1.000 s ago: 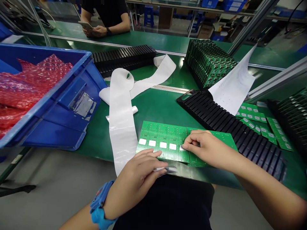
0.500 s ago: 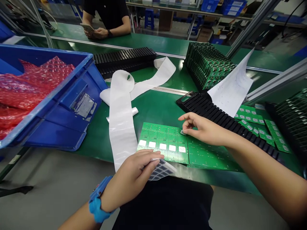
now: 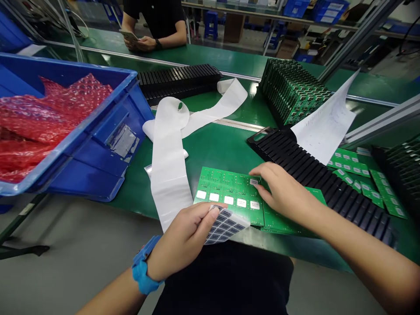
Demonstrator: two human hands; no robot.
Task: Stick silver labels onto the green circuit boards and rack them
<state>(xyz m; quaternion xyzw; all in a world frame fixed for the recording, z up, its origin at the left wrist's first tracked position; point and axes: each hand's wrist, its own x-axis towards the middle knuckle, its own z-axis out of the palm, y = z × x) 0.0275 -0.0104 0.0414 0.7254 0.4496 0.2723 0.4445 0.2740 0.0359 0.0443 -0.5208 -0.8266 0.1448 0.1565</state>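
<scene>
The left hand (image 3: pixel 185 232) pinches a label sheet (image 3: pixel 226 225) by the circuit board's (image 3: pixel 229 188) near edge, likely for reach; the right hand (image 3: pixel 280 190) pinches a grey label (image 3: pixel 253 181) over its far right corner.

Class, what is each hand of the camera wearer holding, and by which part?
Left hand: sheet of labels, pinched at its upper-left edge as pictured. Right hand: small label, pinched; exactly where on it cannot be told.
</scene>
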